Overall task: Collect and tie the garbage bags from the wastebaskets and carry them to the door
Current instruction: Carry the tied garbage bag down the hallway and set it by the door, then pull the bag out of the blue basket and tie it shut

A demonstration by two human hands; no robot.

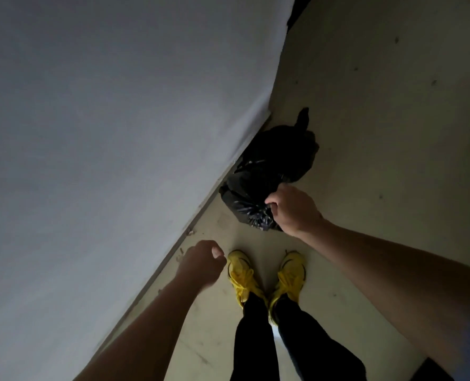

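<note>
The beige floor [365, 138] carries black garbage bags [276, 158].

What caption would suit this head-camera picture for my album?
A person in yellow shoes grips a black garbage bag by a white wall with the right hand; left hand curled, empty.

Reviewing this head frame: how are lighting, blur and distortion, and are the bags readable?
Head view: dim, underexposed; the black garbage bags against the wall are nearly featureless, faint sheen only beside the right hand. Wide-angle distortion curves the wall's base. Left hand slightly soft; yellow shoes clear.
</note>
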